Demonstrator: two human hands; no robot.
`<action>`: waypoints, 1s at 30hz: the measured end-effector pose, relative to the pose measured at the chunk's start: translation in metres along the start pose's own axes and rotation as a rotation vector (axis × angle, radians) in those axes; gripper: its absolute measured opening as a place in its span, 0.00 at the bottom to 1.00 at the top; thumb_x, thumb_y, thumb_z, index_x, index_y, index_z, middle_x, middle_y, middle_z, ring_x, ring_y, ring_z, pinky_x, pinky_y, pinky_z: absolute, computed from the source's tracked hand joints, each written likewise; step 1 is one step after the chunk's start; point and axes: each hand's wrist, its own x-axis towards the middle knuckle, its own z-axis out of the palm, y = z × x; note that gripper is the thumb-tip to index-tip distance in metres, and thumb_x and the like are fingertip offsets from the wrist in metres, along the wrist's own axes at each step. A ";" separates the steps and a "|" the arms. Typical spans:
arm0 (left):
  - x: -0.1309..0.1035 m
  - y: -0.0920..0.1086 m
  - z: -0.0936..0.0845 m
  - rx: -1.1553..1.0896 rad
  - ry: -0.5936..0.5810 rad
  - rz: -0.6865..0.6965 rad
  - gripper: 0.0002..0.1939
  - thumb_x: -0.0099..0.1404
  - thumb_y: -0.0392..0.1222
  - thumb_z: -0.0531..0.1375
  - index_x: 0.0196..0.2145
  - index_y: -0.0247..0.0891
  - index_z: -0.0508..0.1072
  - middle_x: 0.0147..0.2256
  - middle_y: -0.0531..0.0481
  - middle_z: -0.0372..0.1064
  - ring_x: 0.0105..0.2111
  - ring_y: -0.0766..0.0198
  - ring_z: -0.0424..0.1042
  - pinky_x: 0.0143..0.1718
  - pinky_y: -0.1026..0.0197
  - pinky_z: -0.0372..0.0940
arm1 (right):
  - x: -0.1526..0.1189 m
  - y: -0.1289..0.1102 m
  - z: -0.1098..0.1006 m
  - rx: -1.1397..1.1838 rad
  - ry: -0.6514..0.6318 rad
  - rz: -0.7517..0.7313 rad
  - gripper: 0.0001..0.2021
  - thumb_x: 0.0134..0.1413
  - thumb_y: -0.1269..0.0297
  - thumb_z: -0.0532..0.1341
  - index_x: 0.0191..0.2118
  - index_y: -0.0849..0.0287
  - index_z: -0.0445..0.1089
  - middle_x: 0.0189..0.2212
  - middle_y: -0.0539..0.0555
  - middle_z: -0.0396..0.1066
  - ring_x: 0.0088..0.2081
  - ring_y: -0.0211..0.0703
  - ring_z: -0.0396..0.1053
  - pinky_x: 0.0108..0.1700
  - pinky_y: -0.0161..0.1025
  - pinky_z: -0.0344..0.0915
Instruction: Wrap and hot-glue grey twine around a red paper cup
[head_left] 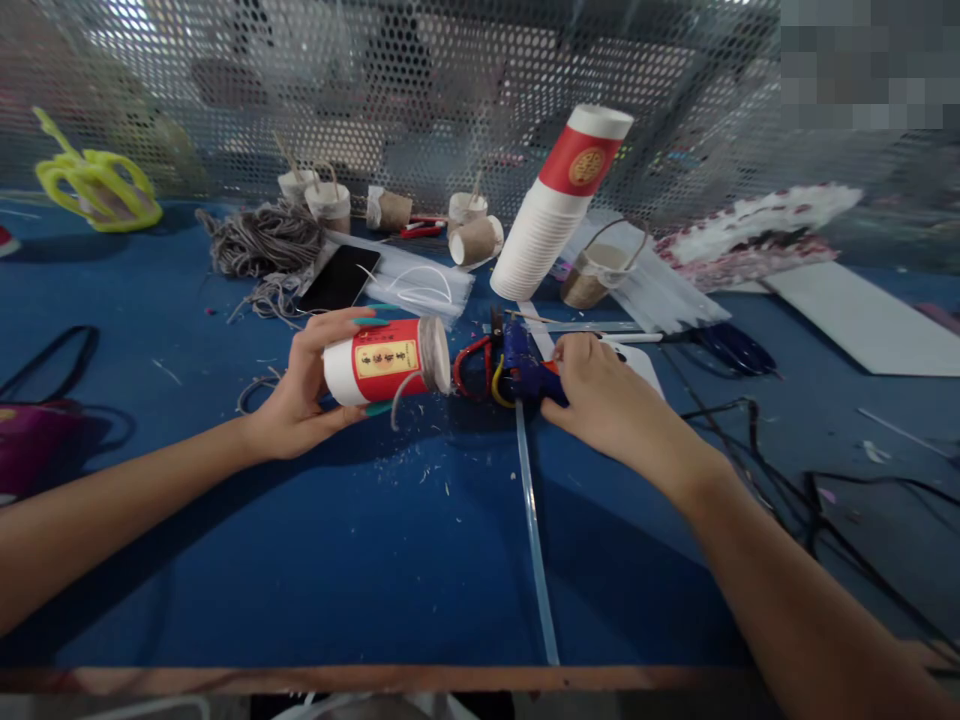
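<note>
A red and white paper cup (382, 362) lies sideways in my left hand (300, 385), its rim end facing right. Grey cord (433, 354) is wound around the cup near the rim, and a loose end hangs down. My right hand (600, 395) is closed around the handle of a blue glue gun (521, 360) just right of the cup. From the gun a long clear glue stick (534, 530) extends toward the table's front edge. Red-handled scissors (472, 368) lie between the cup and the gun.
Behind stand a tall leaning stack of paper cups (544, 230), a grey cord bundle (262, 240), a black phone (341, 278) and several small cord-wrapped cups. Black cables (780, 480) and a white board (862, 320) are at right. A purple item (37, 440) sits at left.
</note>
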 end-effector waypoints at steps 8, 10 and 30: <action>-0.002 -0.001 -0.001 -0.066 -0.065 -0.027 0.30 0.62 0.49 0.60 0.58 0.56 0.51 0.55 0.42 0.57 0.60 0.49 0.58 0.49 0.43 0.72 | 0.000 -0.008 -0.006 -0.027 -0.079 0.035 0.16 0.52 0.67 0.54 0.47 0.67 0.62 0.45 0.67 0.62 0.34 0.52 0.69 0.30 0.42 0.58; -0.001 -0.001 0.000 -0.034 -0.046 -0.018 0.29 0.62 0.48 0.61 0.57 0.55 0.52 0.55 0.42 0.57 0.59 0.49 0.60 0.48 0.44 0.73 | 0.000 -0.006 -0.009 -0.028 -0.056 0.028 0.16 0.52 0.66 0.52 0.46 0.67 0.62 0.45 0.67 0.62 0.32 0.51 0.68 0.28 0.42 0.56; 0.002 0.000 0.004 0.339 0.015 0.117 0.17 0.63 0.34 0.58 0.49 0.47 0.64 0.51 0.46 0.58 0.51 0.57 0.66 0.47 0.49 0.74 | -0.024 -0.023 -0.020 0.920 0.320 -0.122 0.07 0.50 0.61 0.63 0.28 0.55 0.66 0.24 0.50 0.70 0.24 0.41 0.68 0.28 0.39 0.65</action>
